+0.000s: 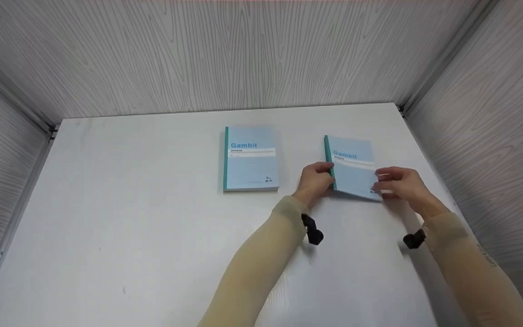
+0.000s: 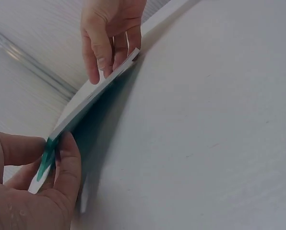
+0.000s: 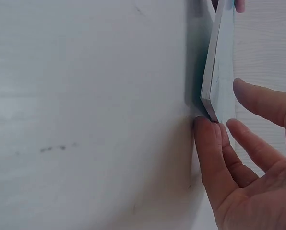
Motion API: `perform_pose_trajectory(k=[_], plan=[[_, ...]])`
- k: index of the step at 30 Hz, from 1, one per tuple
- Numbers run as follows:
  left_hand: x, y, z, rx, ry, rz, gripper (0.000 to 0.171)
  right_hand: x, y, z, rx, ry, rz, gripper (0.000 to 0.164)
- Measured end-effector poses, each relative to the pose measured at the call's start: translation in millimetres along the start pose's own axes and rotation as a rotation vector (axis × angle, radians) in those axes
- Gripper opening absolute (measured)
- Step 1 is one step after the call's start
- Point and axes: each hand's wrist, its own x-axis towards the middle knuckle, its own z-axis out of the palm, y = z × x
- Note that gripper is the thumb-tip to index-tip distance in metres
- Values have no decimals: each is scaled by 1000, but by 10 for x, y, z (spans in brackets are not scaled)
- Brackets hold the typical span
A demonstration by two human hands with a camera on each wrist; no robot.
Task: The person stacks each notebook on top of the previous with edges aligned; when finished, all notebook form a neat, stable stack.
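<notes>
A light blue notebook [image 1: 352,175] with a green spine and "Gambit" on its cover is tilted up off the white table, its near edge raised. My left hand [image 1: 317,181] pinches its green spine between thumb and fingers, plainly shown around the spine [image 2: 48,152] in the left wrist view. At the opposite edge is my right hand [image 1: 402,186], fingertips right at the notebook's corner. In the right wrist view, this hand's thumb [image 3: 263,100] stands apart from the cover and its fingers are fairly straight. A second matching notebook [image 1: 251,168] lies flat to the left, cover up.
The white table [image 1: 130,218] extends widely to the left and toward me. A grey wood-grain panel [image 1: 225,54] rises behind it, and another side panel [image 1: 493,118] stands close to my right arm. Black wrist mounts [image 1: 314,230] stick out from both sleeves.
</notes>
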Motion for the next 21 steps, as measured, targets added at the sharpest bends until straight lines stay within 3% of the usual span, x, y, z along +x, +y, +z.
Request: perform_pose_trajectory(k=[7,12,17,21], plan=[[-44,53,-55,-52,-58,0,58,-29,7,-10,98,-59,36,68],[-92,41,-139,-50,-90,37,59,-15,10,89,183,-61,45,67],[-173,6,-302,64,-113,112,63,-97,-36,231,194,-19,11,63],[-226,-22,-567,170,-139,189,66,-176,-144,406,182,-8,-39,61]])
